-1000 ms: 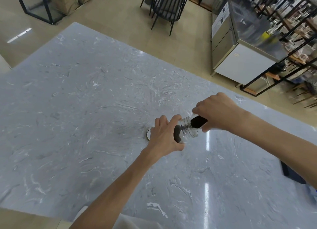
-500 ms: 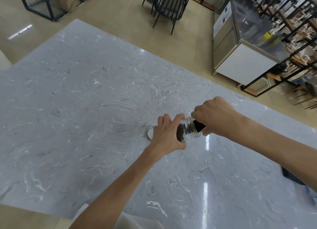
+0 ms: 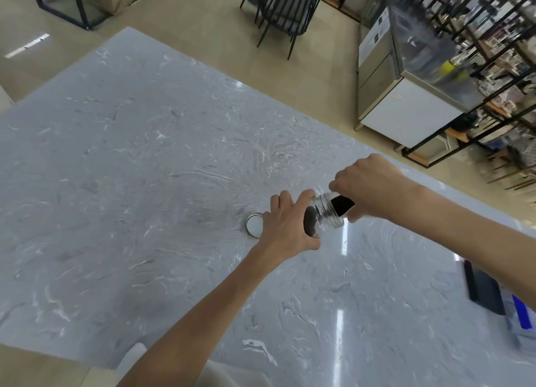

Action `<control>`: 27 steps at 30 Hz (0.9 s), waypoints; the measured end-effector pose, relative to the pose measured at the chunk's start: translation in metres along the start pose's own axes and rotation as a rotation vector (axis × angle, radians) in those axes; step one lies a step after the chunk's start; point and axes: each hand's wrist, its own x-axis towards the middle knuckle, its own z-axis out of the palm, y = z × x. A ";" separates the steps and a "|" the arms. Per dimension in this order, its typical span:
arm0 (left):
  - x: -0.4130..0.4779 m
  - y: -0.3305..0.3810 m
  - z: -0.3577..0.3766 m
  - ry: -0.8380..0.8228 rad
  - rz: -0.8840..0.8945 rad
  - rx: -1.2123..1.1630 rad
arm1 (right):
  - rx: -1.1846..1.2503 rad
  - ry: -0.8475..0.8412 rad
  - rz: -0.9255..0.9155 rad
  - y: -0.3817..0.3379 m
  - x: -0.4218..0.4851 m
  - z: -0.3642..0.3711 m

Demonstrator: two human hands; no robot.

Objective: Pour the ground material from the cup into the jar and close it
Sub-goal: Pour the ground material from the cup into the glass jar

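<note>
Near the table's (image 3: 145, 160) right edge, we tilt the jar (image 3: 324, 216) in our left hand (image 3: 285, 227); our right hand (image 3: 368, 189) grips the cup (image 3: 342, 205), pouring. Next: fetch the lid (image 3: 254, 225), just left.

bright, even overhead light leaves white glare streaks on the glossy desk (image 3: 174, 154) and only faint shadows. the shelving (image 3: 478, 52) at upper right is smeared with blur, and straight edges bow from wide-angle distortion.
</note>
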 end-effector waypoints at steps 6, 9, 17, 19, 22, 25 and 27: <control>0.005 0.005 -0.001 0.019 0.008 0.013 | -0.047 0.008 0.000 0.002 -0.001 -0.002; 0.005 0.007 -0.001 0.014 0.000 0.007 | -0.082 0.012 -0.017 0.002 0.000 -0.001; 0.006 0.011 0.000 0.020 0.006 0.000 | -0.068 0.002 -0.006 0.004 -0.005 -0.002; 0.006 0.013 -0.001 0.027 0.016 -0.002 | -0.060 0.000 0.008 0.006 -0.006 -0.002; 0.007 0.013 -0.002 0.026 0.013 -0.019 | -0.063 0.006 0.025 0.007 -0.008 -0.003; 0.006 0.014 -0.003 0.018 0.024 -0.007 | -0.083 0.014 0.018 0.007 -0.009 -0.002; 0.006 0.014 -0.004 0.019 0.016 -0.020 | -0.079 0.022 0.024 0.008 -0.009 -0.003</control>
